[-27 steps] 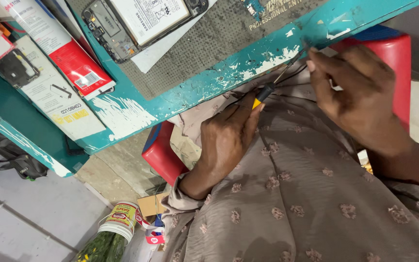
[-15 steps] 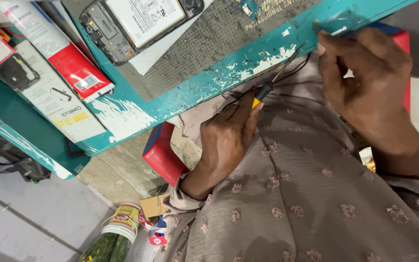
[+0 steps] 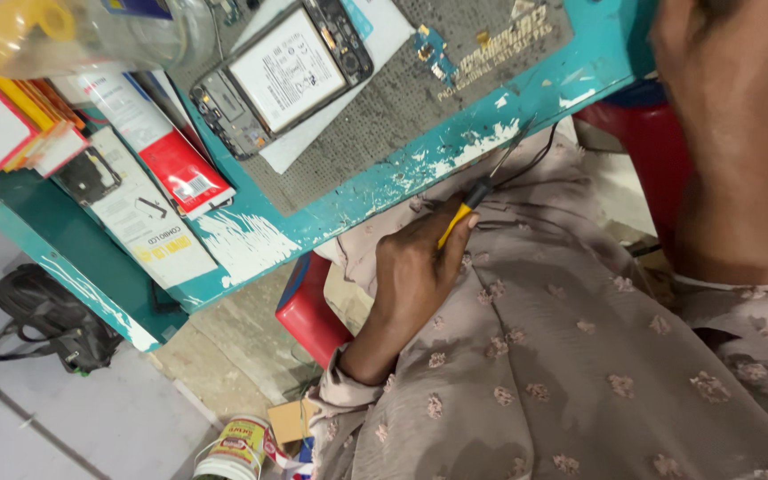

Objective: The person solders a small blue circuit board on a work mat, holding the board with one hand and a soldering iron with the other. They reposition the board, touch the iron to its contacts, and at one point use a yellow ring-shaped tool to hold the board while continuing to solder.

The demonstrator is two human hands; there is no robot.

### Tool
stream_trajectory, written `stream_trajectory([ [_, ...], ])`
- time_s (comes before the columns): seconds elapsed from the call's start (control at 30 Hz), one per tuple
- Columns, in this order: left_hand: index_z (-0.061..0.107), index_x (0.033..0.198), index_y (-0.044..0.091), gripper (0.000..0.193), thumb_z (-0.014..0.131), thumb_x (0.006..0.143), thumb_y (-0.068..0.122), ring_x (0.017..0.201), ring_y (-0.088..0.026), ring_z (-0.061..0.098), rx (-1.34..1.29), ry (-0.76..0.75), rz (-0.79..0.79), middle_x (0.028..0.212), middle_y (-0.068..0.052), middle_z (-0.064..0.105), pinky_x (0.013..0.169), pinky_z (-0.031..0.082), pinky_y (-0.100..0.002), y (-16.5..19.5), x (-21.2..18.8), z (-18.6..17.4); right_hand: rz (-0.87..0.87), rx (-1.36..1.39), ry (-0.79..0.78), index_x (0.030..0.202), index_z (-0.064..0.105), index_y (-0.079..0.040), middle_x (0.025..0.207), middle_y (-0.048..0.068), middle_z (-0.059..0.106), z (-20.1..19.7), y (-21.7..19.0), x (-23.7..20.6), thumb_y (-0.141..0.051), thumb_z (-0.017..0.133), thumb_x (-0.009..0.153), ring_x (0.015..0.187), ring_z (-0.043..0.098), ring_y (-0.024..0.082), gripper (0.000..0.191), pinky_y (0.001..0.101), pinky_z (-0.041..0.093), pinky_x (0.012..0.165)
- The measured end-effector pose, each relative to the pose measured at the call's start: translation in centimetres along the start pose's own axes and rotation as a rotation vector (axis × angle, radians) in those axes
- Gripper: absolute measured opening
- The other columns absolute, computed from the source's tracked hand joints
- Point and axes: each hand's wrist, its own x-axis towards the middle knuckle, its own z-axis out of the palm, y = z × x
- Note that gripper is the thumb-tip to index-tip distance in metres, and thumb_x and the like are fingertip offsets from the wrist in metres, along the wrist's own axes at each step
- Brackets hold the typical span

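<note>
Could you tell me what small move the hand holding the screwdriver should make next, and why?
Probably lift the screwdriver up over the table edge toward the opened phone. The left hand grips it low over the lap, its tip below the tabletop, away from the phone.

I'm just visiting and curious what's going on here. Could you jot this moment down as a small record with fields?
Left hand: holds a yellow-handled screwdriver, resting on the lap.
Right hand: raised near the camera; whether it holds anything cannot be told.
Workbench: teal, paint chipped, grey mat on top.
On the mat: opened phone lying on white paper.
Bench left: flat boxes stacked.
Floor: black bag, small tin.
</note>
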Motion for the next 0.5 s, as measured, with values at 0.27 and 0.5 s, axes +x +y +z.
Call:
stream_trajectory([
  [0.27,0.054,0.118,0.001,0.019,0.048,0.115,0.019,0.105,-0.025,0.075,-0.729,-0.160,-0.163,0.109,-0.015,0.070,0.085,0.058,-0.036,0.3,0.0,-1.6,-0.022,-0.178,0.208,0.133,0.062,0.012,0.115,0.021,0.073,-1.4,-1.8,-2.6,-0.005,0.056,0.120,0.101,0.073,0.030,0.022,0.0371,0.058,0.087],
  [0.5,0.044,0.130,0.003,0.021,0.033,0.125,0.020,0.140,-0.032,0.059,-1.223,-0.258,0.038,0.128,-0.025,0.067,0.118,0.044,-0.041,1.4,2.7,-1.7,-0.531,1.162,-0.601,0.113,0.075,-0.008,0.104,0.002,0.073,-4.0,-13.2,-5.0,-0.029,0.086,0.089,0.087,0.072,0.020,0.034,0.0382,0.059,0.077],
])
